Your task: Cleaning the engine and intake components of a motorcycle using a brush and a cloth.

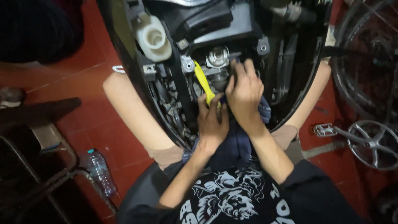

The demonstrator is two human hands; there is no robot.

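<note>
the left hand [212, 124] is closed around a slim yellow plastic-handled tool [204, 83], angled up into the open black scooter engine bay [182, 79] toward a round silver metal cap [217, 56]. the right hand [244, 93] rests curled just beside that cap, fingers bent (likely steadying; what it grips is hidden). a dark blue cloth [236, 145] hangs beneath both hands.

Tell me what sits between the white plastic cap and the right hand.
In the head view, the yellow tool held by the left hand lies between the white cap and the right hand.
</note>
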